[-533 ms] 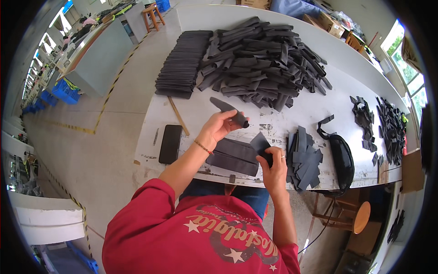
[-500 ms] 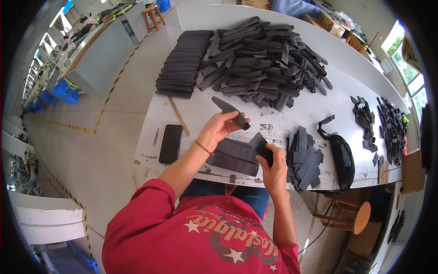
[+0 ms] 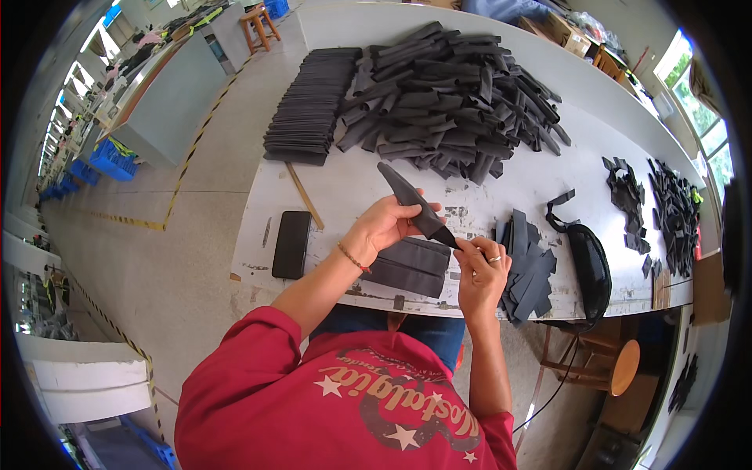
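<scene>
My left hand grips a dark grey fabric sleeve, held slantwise above the table with its near end toward my right hand. Between the thumb and fingers of my right hand is a black flat strip. The strip's far end meets the near opening of the sleeve; how deep it reaches inside is hidden. Under my hands, flat dark sleeves lie side by side at the table's front edge. Just right of my right hand is a loose heap of flat black strips.
At the back stand a neat stack of dark sleeves and a large jumbled sleeve pile. On the left lie a black phone and a wooden stick. A black mesh pouch and scrap piles lie right.
My right hand has risen with the strip, bringing its end to the sleeve's opening. The sleeve in my left hand has shifted slightly right, its near end now facing the strip.
</scene>
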`<state>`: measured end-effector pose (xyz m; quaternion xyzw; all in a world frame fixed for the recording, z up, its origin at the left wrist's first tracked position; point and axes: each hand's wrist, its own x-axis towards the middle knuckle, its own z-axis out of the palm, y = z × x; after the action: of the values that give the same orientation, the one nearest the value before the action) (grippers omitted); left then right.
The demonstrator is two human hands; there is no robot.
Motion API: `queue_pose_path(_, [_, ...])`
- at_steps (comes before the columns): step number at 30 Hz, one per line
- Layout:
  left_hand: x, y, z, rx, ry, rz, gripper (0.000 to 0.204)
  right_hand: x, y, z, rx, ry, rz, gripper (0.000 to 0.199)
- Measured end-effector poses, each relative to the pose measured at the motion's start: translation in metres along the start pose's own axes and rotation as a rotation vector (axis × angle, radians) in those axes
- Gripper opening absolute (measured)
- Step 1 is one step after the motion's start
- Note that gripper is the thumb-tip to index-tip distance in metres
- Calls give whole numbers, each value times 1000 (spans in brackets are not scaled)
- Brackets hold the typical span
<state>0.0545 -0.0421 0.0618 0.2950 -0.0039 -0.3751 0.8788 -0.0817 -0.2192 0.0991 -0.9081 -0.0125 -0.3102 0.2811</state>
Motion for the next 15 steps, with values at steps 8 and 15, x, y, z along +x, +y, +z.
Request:
queue_pose_path(8, [-17,-4,30,43,-24,63,36,2,-8,4,-149,81,-137,29])
queue_pose_path(15, [-33,-27,61,34,-56,321,42,-1,-28,24,284,22,55,57])
